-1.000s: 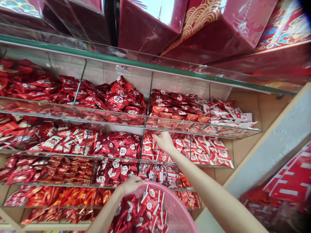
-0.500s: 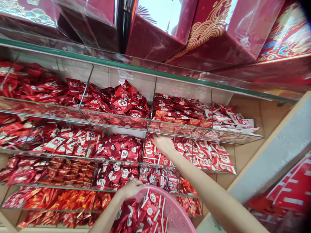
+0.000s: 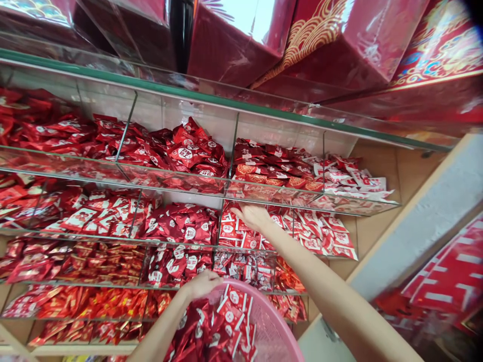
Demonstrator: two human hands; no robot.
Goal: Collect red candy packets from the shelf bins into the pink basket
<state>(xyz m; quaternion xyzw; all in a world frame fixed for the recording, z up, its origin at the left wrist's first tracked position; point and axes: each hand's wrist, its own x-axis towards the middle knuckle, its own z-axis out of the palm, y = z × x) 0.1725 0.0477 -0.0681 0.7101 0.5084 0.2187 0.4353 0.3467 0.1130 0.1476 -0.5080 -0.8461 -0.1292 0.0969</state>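
Note:
My right hand reaches into a glass shelf compartment of red and white candy packets, under the glass shelf above it. Its fingers lie on the packets and are partly hidden; whether they grip anything is unclear. My left hand is closed on the far rim of a pink plastic basket at the bottom middle. The basket holds several dark red foil packets and red and white packets.
Tiered glass shelves with dividers hold heaps of red wrapped sweets in several kinds. Large red gift boxes stand on the top shelf. A grey and wooden ledge runs down the right side, with red packages beyond it.
My right hand has shifted slightly within the same compartment, fingers spreading over the packets. My left hand keeps hold of the basket rim. The view has wobbled a little.

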